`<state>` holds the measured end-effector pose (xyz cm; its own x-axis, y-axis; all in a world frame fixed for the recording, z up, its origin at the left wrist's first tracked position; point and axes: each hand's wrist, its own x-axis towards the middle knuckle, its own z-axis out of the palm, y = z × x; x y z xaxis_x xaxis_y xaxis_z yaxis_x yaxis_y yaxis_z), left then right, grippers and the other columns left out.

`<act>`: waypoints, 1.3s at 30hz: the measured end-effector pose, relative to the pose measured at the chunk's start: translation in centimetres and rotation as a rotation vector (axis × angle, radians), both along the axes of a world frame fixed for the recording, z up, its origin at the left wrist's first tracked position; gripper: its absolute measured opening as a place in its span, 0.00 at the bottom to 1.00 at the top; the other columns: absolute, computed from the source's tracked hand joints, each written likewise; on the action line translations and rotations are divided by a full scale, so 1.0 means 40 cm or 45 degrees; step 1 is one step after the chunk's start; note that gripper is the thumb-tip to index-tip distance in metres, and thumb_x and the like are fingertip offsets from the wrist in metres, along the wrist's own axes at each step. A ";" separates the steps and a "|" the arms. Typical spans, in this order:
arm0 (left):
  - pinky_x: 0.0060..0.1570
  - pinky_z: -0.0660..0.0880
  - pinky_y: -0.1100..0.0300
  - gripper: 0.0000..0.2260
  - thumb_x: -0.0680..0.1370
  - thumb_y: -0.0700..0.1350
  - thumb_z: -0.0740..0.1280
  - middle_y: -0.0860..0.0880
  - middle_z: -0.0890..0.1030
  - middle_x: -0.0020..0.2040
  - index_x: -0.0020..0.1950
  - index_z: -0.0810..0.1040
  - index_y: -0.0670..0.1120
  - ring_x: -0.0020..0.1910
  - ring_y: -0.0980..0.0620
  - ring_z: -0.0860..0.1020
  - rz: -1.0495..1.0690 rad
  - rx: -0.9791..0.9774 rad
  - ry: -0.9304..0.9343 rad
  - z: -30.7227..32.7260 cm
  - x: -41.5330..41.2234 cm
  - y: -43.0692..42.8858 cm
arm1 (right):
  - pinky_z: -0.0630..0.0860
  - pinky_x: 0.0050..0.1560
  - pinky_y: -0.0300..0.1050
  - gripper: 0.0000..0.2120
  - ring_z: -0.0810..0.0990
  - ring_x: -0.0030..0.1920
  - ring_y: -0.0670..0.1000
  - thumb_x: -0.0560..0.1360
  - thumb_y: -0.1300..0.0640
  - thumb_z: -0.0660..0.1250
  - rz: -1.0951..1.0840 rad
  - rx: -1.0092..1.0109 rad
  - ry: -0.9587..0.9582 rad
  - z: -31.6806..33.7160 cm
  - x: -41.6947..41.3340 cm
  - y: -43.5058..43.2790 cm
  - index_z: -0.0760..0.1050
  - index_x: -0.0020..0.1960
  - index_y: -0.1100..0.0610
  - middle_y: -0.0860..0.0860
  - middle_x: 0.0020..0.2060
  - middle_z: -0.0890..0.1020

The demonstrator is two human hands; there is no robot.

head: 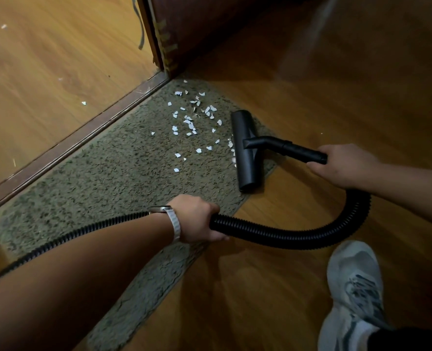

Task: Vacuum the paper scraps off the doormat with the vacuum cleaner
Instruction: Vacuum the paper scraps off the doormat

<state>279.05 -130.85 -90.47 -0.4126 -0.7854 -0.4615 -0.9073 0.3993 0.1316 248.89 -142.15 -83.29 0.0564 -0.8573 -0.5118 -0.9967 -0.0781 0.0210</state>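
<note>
Now the right hand (341, 164) holds the vacuum's wand (298, 152) tight, and the left hand (197, 219) grips the hose (311, 234). The nozzle (245, 150) sits on the doormat (108, 173) edge, beside the paper scraps (192, 122). Next, I think, push it across them.

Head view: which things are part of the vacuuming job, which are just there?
Part of the job:
doormat
paper scraps
vacuum nozzle
hose
left hand, gripping the hose
right hand, on the nozzle tube

Just there:
door
threshold strip
shoe
wristwatch
</note>
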 end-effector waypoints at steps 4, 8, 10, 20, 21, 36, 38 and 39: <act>0.35 0.69 0.59 0.28 0.70 0.75 0.60 0.52 0.79 0.40 0.50 0.75 0.52 0.36 0.49 0.76 -0.038 0.016 -0.011 -0.006 0.002 -0.006 | 0.70 0.30 0.43 0.17 0.79 0.36 0.51 0.80 0.39 0.59 0.021 0.041 -0.039 -0.020 0.011 0.012 0.75 0.57 0.50 0.51 0.38 0.79; 0.36 0.70 0.59 0.28 0.70 0.75 0.61 0.52 0.81 0.42 0.51 0.75 0.52 0.39 0.49 0.78 -0.093 0.024 -0.032 -0.012 0.003 -0.007 | 0.68 0.28 0.42 0.13 0.77 0.34 0.49 0.81 0.40 0.60 0.185 0.088 -0.058 -0.026 0.054 0.033 0.72 0.57 0.48 0.49 0.37 0.78; 0.35 0.69 0.60 0.28 0.70 0.75 0.61 0.52 0.80 0.42 0.52 0.75 0.52 0.37 0.50 0.75 -0.106 0.042 -0.044 -0.011 0.002 -0.006 | 0.69 0.28 0.42 0.11 0.77 0.34 0.49 0.81 0.40 0.60 0.231 0.069 -0.040 -0.024 0.068 0.037 0.70 0.56 0.46 0.49 0.37 0.78; 0.35 0.70 0.59 0.28 0.70 0.76 0.60 0.52 0.77 0.39 0.51 0.74 0.52 0.38 0.48 0.78 -0.019 0.016 -0.039 -0.010 -0.005 -0.019 | 0.72 0.31 0.43 0.20 0.77 0.37 0.50 0.80 0.38 0.59 0.002 -0.068 -0.086 -0.020 -0.015 -0.019 0.75 0.64 0.49 0.50 0.39 0.78; 0.35 0.70 0.59 0.28 0.70 0.75 0.60 0.52 0.78 0.39 0.51 0.74 0.52 0.39 0.48 0.79 -0.015 0.013 -0.036 -0.009 -0.006 -0.019 | 0.73 0.32 0.43 0.20 0.77 0.38 0.50 0.79 0.38 0.59 -0.009 -0.065 -0.085 -0.018 -0.017 -0.022 0.75 0.64 0.49 0.50 0.40 0.78; 0.36 0.68 0.60 0.29 0.70 0.75 0.60 0.51 0.80 0.40 0.51 0.75 0.51 0.36 0.49 0.75 -0.093 -0.015 0.007 -0.003 0.011 -0.001 | 0.68 0.27 0.41 0.16 0.77 0.34 0.48 0.80 0.39 0.59 0.338 -0.025 0.067 -0.011 0.079 0.028 0.73 0.62 0.46 0.47 0.36 0.78; 0.35 0.69 0.60 0.28 0.70 0.76 0.60 0.52 0.79 0.38 0.49 0.74 0.51 0.35 0.49 0.74 -0.078 -0.014 0.017 0.000 0.009 -0.001 | 0.72 0.28 0.42 0.16 0.78 0.35 0.49 0.80 0.40 0.59 0.302 -0.029 0.102 0.002 0.065 0.020 0.73 0.63 0.46 0.48 0.37 0.78; 0.35 0.70 0.60 0.28 0.70 0.76 0.59 0.52 0.77 0.36 0.49 0.74 0.51 0.34 0.49 0.74 -0.068 -0.012 0.022 0.003 0.008 -0.001 | 0.75 0.30 0.43 0.16 0.79 0.35 0.49 0.80 0.40 0.59 0.281 -0.035 0.123 0.007 0.055 0.014 0.73 0.63 0.46 0.48 0.37 0.79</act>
